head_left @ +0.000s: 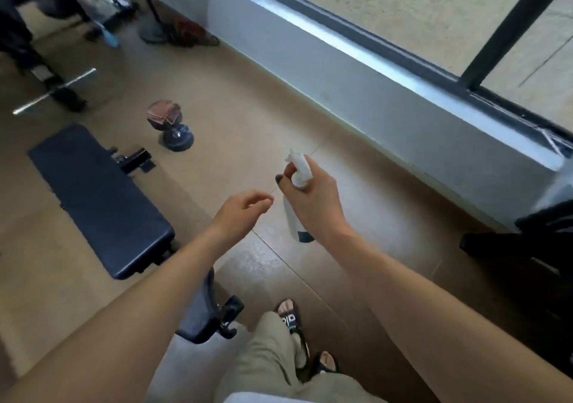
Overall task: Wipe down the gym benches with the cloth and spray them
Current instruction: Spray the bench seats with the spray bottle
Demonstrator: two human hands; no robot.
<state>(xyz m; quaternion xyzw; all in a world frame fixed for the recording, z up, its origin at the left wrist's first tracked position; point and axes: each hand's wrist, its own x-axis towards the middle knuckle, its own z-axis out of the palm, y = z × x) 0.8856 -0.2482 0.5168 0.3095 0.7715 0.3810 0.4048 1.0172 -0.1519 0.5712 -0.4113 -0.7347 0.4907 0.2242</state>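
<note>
Head cam: right hand [313, 204] wrapped round the neck of a translucent white plastic spray bottle [296, 198], held up over the tan floor [248, 99] with its nozzle pointing away toward the grey wall ledge [356, 71]; left hand [240, 213] just beside it, fingers loosely curled, holding nothing. Off to the left, flat dark navy padded gym bench [99, 198], well apart from the bottle, plus a rumpled reddish-brown cloth [163, 114] draped over a black dumbbell [178, 140] just past the bench's far end.

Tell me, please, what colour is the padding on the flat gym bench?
Dark navy, nearly black, on the bench, seen in the head view.
</note>
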